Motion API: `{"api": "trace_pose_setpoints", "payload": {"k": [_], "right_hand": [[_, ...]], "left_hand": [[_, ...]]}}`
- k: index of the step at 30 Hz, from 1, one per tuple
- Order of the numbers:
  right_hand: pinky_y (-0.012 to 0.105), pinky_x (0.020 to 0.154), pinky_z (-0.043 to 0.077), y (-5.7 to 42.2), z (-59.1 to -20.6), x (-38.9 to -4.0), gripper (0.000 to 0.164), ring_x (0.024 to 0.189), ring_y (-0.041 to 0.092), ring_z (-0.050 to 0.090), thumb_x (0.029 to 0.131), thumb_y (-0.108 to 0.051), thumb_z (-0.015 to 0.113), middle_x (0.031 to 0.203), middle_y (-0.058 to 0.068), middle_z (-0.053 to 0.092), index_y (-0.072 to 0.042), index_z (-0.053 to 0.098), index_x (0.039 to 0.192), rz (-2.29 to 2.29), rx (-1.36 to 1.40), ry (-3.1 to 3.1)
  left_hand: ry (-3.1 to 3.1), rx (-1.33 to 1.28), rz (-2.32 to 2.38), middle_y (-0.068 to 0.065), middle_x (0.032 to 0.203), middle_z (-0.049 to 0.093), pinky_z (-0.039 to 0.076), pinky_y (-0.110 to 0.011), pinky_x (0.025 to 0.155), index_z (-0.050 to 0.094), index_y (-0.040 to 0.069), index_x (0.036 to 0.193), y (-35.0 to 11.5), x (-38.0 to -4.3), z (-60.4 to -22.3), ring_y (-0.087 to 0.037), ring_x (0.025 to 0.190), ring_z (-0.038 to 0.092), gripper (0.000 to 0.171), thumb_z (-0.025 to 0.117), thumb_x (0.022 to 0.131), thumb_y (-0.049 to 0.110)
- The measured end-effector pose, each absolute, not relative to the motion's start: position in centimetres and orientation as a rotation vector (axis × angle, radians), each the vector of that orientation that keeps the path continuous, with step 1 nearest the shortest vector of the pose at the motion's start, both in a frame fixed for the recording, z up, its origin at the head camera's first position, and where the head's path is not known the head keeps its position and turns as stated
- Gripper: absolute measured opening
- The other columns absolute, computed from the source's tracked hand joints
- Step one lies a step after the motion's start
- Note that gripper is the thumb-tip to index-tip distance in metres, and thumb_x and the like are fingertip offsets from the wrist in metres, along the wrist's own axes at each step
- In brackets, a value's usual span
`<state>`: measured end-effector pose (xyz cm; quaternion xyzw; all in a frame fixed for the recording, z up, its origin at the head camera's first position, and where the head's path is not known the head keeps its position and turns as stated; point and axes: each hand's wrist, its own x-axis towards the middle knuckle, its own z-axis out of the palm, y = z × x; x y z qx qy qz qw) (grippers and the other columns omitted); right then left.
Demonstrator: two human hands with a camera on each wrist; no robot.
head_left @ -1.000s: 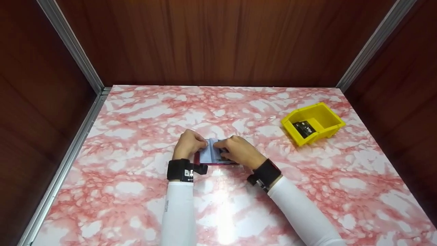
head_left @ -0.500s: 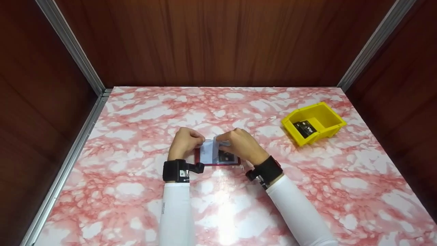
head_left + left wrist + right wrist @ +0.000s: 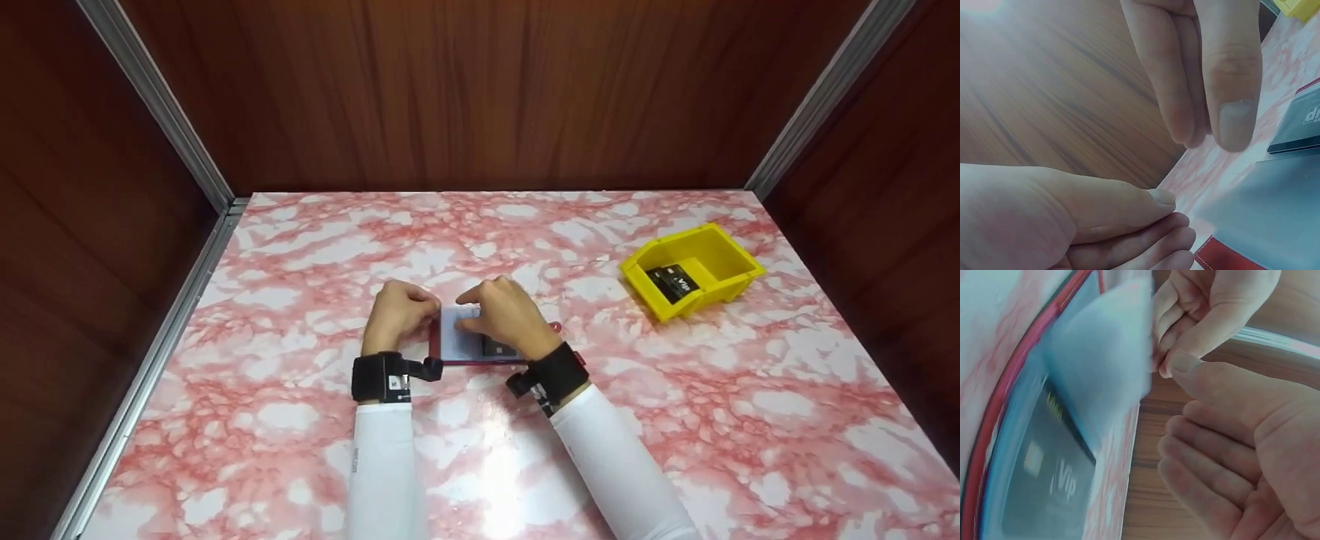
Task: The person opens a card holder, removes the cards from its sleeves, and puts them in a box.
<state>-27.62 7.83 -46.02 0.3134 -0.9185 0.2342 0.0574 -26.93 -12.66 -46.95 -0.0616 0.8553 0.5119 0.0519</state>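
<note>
A red card holder (image 3: 435,346) lies spread on the table beneath both hands. A clear plastic page (image 3: 459,346) covers its left side; the right wrist view shows this page (image 3: 1100,354) raised and blurred. On the right side a black card (image 3: 496,349), marked "Vip", sits under clear plastic. My left hand (image 3: 397,311) is at the holder's upper left corner, thumb and fingertips close together by the page edge; whether they pinch it, I cannot tell. My right hand (image 3: 506,315) is above the page, thumb apart from the fairly straight fingers, holding nothing.
A yellow bin (image 3: 720,285) with black cards (image 3: 675,281) inside stands at the right on the pink and white marbled table (image 3: 300,450). Dark wood-patterned panels (image 3: 480,97) with grey metal corner rails enclose the table's back and sides.
My right hand has let go of the page and moved left over it. The page has turned left, showing more of the black card. My left hand has shifted slightly left.
</note>
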Motion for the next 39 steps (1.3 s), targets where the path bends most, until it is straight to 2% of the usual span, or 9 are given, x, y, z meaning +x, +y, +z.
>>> {"api": "trace_pose_setpoints", "payload": {"k": [4, 9, 12, 15, 21, 27, 30, 34, 39], "right_hand": [[0.046, 0.089, 0.065, 6.8, -46.5, -27.4, 0.029, 0.099, 0.033, 0.078, 0.087, -0.02, 0.092, 0.11, 0.009, 0.085, -0.006, 0.086, 0.112, 0.667, 0.956, -2.851], [0.042, 0.071, 0.055, 6.1, -47.3, -27.1, 0.01, 0.079, 0.025, 0.063, 0.083, -0.014, 0.092, 0.083, 0.008, 0.08, -0.009, 0.085, 0.087, 0.549, 1.034, -2.874], [0.04, 0.065, 0.048, 5.9, -47.5, -26.9, 0.011, 0.071, 0.021, 0.052, 0.08, -0.01, 0.09, 0.072, 0.006, 0.072, -0.009, 0.08, 0.076, 0.497, 1.054, -2.851], [0.042, 0.062, 0.049, 5.8, -47.6, -26.8, 0.012, 0.068, 0.021, 0.05, 0.079, -0.007, 0.088, 0.068, 0.006, 0.07, -0.009, 0.078, 0.073, 0.492, 1.063, -2.819], [0.046, 0.071, 0.059, 6.5, -47.3, -26.9, 0.007, 0.073, 0.024, 0.062, 0.084, -0.013, 0.088, 0.08, 0.009, 0.078, -0.008, 0.083, 0.087, 0.511, 1.129, -2.859], [0.046, 0.098, 0.066, 9.6, -44.7, -27.9, 0.026, 0.106, 0.03, 0.08, 0.093, -0.012, 0.085, 0.114, 0.012, 0.084, -0.004, 0.084, 0.117, 0.679, 1.044, -2.987], [0.047, 0.103, 0.065, 11.9, -43.1, -28.1, 0.026, 0.115, 0.032, 0.079, 0.094, -0.01, 0.084, 0.12, 0.014, 0.083, -0.004, 0.083, 0.12, 0.705, 0.924, -3.006], [0.049, 0.105, 0.064, 14.6, -41.6, -28.1, 0.027, 0.117, 0.032, 0.079, 0.094, -0.011, 0.085, 0.12, 0.014, 0.083, -0.006, 0.083, 0.12, 0.706, 0.769, -3.0], [0.049, 0.102, 0.064, 16.0, -42.1, -27.9, 0.028, 0.115, 0.033, 0.079, 0.091, -0.011, 0.087, 0.119, 0.014, 0.083, -0.005, 0.084, 0.119, 0.692, 0.719, -3.034]], "left_hand": [[2.614, -0.199, 1.554, -0.006, 0.089, 0.08, 0.054, -0.018, 0.062, 0.086, 0.004, 0.098, -12.9, -27.0, -47.0, -0.014, 0.075, 0.069, 0.016, 0.073, 0.09, 0.006], [2.633, -0.195, 1.527, -0.004, 0.088, 0.079, 0.051, -0.018, 0.063, 0.086, 0.005, 0.096, -13.0, -27.0, -47.2, -0.012, 0.074, 0.065, 0.016, 0.073, 0.088, 0.007], [2.651, -0.181, 1.503, -0.001, 0.086, 0.077, 0.047, -0.018, 0.063, 0.086, 0.006, 0.096, -12.8, -27.0, -47.2, -0.009, 0.073, 0.061, 0.017, 0.071, 0.086, 0.007], [2.635, -0.19, 1.508, -0.005, 0.088, 0.079, 0.048, -0.018, 0.063, 0.085, 0.004, 0.098, -12.7, -27.0, -47.2, -0.009, 0.073, 0.063, 0.017, 0.072, 0.089, 0.008], [2.543, -0.243, 1.551, -0.012, 0.094, 0.082, 0.058, -0.021, 0.065, 0.083, 0.001, 0.104, -12.2, -27.0, -47.1, -0.013, 0.076, 0.071, 0.019, 0.075, 0.098, 0.017], [2.501, -0.217, 1.592, -0.012, 0.09, 0.08, 0.062, -0.023, 0.069, 0.082, -0.001, 0.104, -11.5, -27.1, -47.0, -0.014, 0.074, 0.073, 0.021, 0.075, 0.1, 0.018], [2.445, -0.204, 1.636, -0.015, 0.094, 0.081, 0.066, -0.025, 0.073, 0.081, -0.004, 0.107, -11.0, -27.1, -47.0, -0.015, 0.075, 0.074, 0.021, 0.074, 0.101, 0.014], [2.377, -0.188, 1.677, -0.017, 0.094, 0.081, 0.068, -0.027, 0.077, 0.079, -0.008, 0.109, -10.4, -27.2, -47.1, -0.015, 0.075, 0.074, 0.021, 0.074, 0.1, 0.01], [2.336, -0.185, 1.668, -0.011, 0.084, 0.077, 0.067, -0.025, 0.071, 0.078, -0.006, 0.101, -9.6, -27.2, -47.2, -0.014, 0.072, 0.073, 0.015, 0.076, 0.099, 0.009]]}}
